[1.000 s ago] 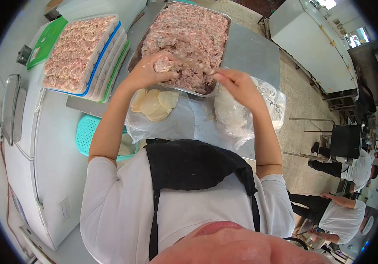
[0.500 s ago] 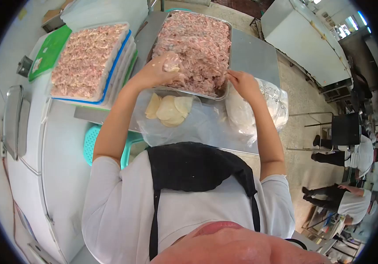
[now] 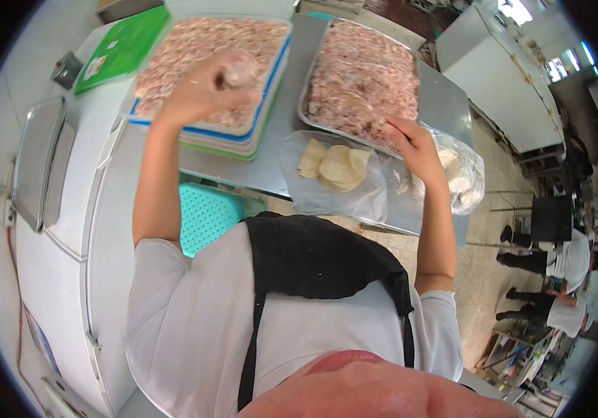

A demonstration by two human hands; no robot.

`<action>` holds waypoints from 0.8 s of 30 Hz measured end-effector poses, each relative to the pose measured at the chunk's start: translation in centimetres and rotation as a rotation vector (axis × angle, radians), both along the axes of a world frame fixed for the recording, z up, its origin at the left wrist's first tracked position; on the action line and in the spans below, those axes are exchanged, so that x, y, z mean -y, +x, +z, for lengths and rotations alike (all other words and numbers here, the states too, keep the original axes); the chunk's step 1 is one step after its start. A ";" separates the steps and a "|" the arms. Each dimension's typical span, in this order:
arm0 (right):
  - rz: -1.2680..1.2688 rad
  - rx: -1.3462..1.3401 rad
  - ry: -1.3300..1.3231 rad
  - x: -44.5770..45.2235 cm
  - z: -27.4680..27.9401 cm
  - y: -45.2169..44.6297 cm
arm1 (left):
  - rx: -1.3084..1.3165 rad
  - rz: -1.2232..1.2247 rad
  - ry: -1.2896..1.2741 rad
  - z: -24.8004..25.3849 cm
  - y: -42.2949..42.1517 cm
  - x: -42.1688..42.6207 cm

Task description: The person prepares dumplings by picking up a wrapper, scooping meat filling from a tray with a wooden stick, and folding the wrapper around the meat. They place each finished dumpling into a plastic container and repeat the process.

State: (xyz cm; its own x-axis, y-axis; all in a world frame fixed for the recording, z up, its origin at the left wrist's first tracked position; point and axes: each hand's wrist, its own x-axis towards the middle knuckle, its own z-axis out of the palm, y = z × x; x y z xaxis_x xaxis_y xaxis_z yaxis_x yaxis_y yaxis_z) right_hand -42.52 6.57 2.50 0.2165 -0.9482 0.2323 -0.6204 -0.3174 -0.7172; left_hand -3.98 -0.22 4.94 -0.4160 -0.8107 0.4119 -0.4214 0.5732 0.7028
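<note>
My left hand (image 3: 198, 90) is curled round a filled dumpling (image 3: 241, 68) above the stacked containers, whose top one (image 3: 208, 36) is packed with rows of meat-filled pieces. At the near edge of the metal tray of minced meat (image 3: 365, 66), my right hand (image 3: 410, 139) is closed, its thumb and fingers pinched together. What it grips is too hidden to make out. Round pale wrappers (image 3: 340, 167) lie on a plastic sheet (image 3: 302, 198) in front of the tray. A plastic bag with white contents (image 3: 464, 177) rests beside my right forearm.
A green lid (image 3: 121, 49) and a small metal cup (image 3: 67, 70) are at the back left. A turquoise perforated stool (image 3: 208, 216) stands below the table edge. White fridges flank the left. Two people (image 3: 567, 265) stand far off at the right.
My left hand has moved left with the dumpling, from the meat tray to over the stacked containers. My right hand stays by the tray's near edge. The whole view has shifted.
</note>
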 end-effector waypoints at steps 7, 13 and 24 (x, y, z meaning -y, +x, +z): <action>-0.230 0.197 0.244 -2.2 -4.3 -0.6 | 0.289 0.655 -0.135 -1.0 17.4 0.1; -0.241 0.293 0.267 -2.6 -5.6 1.4 | 0.538 0.700 0.012 -0.6 18.2 -0.3; -0.229 0.325 0.312 -2.5 -6.7 3.5 | 0.491 0.477 -0.003 -2.8 19.2 2.9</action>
State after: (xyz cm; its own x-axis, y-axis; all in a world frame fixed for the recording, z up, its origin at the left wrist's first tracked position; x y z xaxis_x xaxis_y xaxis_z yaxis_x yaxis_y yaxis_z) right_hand -38.98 9.07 -4.21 -0.0418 -0.9979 -0.0487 -0.3776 0.0609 -0.9240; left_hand 15.22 -3.07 2.10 -0.1528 -0.9507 0.2698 -0.8978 0.2476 0.3643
